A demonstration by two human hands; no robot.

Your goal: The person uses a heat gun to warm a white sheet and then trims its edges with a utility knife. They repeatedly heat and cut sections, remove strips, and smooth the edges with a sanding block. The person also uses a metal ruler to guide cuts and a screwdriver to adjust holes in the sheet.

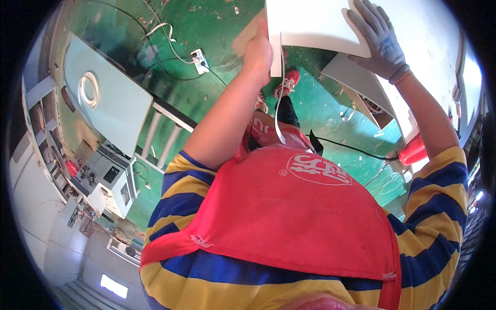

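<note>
A large white panel (pixel 310 23) spans the top of the view, running to the right. My bare left hand (pixel 259 54) grips its left edge, thumb up along the side, fingers mostly hidden. A narrow white strip (pixel 279 104) dangles from the panel's near corner, just right of that hand, down in front of the red apron (pixel 294 209). My right hand (pixel 378 42), in a grey work glove, lies flat on the panel's top face, fingers a little apart and nothing held.
On the green floor are a power strip (pixel 199 61) with cables and, lower right, a black cable (pixel 345 147). A pale board (pixel 112 104) bearing a white coil (pixel 90 90) stands at left, near a grey machine (pixel 112 174). Another panel (pixel 358 79) lies below the right hand.
</note>
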